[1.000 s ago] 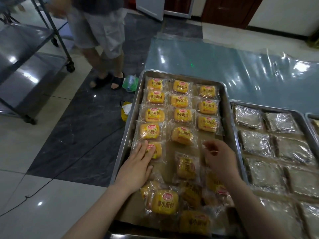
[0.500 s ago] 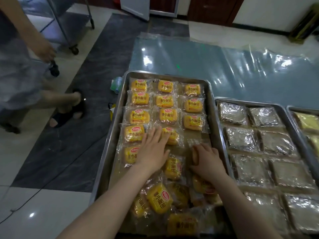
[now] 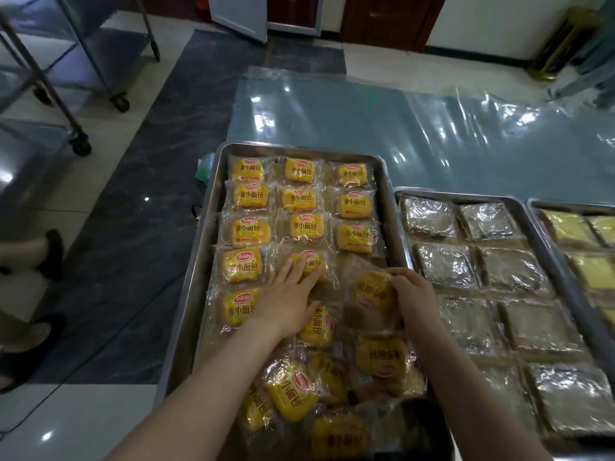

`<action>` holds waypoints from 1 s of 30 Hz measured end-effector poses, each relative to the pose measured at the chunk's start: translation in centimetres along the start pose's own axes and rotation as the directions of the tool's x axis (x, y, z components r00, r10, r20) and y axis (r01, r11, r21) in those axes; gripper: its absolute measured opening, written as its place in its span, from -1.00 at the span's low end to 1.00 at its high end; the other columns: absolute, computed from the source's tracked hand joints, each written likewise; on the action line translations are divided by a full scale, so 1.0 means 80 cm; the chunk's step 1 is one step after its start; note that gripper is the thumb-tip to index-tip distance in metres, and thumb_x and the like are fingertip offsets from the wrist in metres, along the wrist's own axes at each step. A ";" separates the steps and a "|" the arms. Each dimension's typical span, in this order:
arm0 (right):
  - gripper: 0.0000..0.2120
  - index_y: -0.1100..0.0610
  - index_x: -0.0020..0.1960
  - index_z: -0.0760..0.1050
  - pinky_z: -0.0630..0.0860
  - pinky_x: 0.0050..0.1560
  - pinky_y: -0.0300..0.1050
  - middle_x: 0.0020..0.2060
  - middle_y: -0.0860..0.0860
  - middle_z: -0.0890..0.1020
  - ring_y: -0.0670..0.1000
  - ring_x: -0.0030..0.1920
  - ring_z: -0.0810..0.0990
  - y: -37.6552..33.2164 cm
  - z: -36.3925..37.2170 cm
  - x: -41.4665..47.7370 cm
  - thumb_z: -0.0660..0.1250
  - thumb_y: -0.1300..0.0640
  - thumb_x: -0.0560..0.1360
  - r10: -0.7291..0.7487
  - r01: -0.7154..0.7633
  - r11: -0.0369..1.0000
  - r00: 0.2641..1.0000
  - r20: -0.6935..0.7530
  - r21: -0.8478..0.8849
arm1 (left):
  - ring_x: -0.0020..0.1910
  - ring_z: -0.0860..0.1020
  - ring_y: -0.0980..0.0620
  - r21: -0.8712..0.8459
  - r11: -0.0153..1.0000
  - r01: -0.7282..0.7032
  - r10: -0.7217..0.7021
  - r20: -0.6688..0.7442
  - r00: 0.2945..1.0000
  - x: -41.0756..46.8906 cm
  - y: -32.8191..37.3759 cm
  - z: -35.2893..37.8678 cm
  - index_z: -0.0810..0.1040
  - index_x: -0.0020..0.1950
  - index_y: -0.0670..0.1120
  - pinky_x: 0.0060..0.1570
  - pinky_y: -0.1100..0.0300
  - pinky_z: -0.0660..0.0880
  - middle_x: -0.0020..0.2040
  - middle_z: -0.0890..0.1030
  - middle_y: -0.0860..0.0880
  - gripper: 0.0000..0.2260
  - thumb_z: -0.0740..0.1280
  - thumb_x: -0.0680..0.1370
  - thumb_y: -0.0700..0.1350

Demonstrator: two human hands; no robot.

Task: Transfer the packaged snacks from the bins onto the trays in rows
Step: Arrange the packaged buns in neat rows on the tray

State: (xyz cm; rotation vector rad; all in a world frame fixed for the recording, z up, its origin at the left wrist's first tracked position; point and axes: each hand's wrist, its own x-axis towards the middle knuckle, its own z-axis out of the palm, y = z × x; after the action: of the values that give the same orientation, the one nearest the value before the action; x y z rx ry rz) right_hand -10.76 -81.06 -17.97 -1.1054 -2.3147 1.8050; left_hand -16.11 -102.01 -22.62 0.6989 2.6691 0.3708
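Observation:
A metal tray (image 3: 213, 207) holds yellow packaged snacks in clear wrappers, laid in rows of three at its far end. My left hand (image 3: 286, 294) lies flat with straight fingers on the middle snack of the fourth row (image 3: 314, 259). My right hand (image 3: 411, 294) grips another yellow snack (image 3: 371, 289) by its right edge, in the right column just below the third row. A loose pile of snacks (image 3: 293, 390) fills the near end of the tray.
Two more trays stand to the right: one with silver-wrapped squares (image 3: 446, 264), one with yellow ones (image 3: 595, 271). Clear plastic sheeting (image 3: 432, 134) covers the surface beyond. A wheeled steel rack (image 3: 80, 78) stands at the left. A person's sandalled feet (image 3: 33, 247) are at the left edge.
My right hand has picked up a snack and brought it into the right column. My left hand stays flat on the fourth row. The other person has walked off to the left.

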 end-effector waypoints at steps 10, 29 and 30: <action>-0.85 -0.01 0.09 0.52 0.60 -0.34 -0.06 -0.16 -0.01 0.63 0.00 -0.23 0.63 -0.009 0.003 0.026 0.20 0.10 0.59 -0.123 0.109 0.976 0.990 -0.065 -0.187 | 0.47 -0.30 -0.01 -0.016 1.000 -0.007 0.008 0.055 0.998 0.001 -0.004 -0.005 -0.19 0.50 0.19 0.41 -0.05 -0.12 0.50 -0.30 0.05 -0.38 0.12 0.57 0.19; -0.54 -0.03 -0.35 0.35 0.22 0.25 0.04 -0.40 -0.12 0.45 -0.06 -0.29 0.46 -0.097 0.064 0.054 0.00 -0.31 0.54 -0.269 0.680 -0.154 0.669 0.692 -0.717 | 0.49 -0.28 -0.01 -0.015 1.000 -0.010 0.011 0.082 0.997 0.001 -0.004 -0.009 -0.16 0.51 0.18 0.44 -0.04 -0.06 0.52 -0.29 0.06 -0.38 0.12 0.57 0.19; -0.55 -0.03 -0.28 0.39 0.17 0.31 0.07 -0.34 -0.12 0.51 -0.04 -0.23 0.50 -0.091 0.067 0.056 -0.02 -0.31 0.54 -0.207 0.703 -0.213 0.647 0.734 -0.679 | 0.49 -0.27 -0.01 -0.019 1.000 -0.012 0.014 0.074 0.997 0.002 -0.003 -0.008 -0.17 0.51 0.19 0.44 -0.04 -0.05 0.52 -0.29 0.06 -0.38 0.13 0.57 0.18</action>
State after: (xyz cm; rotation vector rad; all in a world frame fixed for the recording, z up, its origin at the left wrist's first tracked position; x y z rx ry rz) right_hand -20.12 -83.94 -15.37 0.5984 -3.3845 -0.3271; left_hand -16.61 -102.26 -22.14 0.7108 2.5898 0.3651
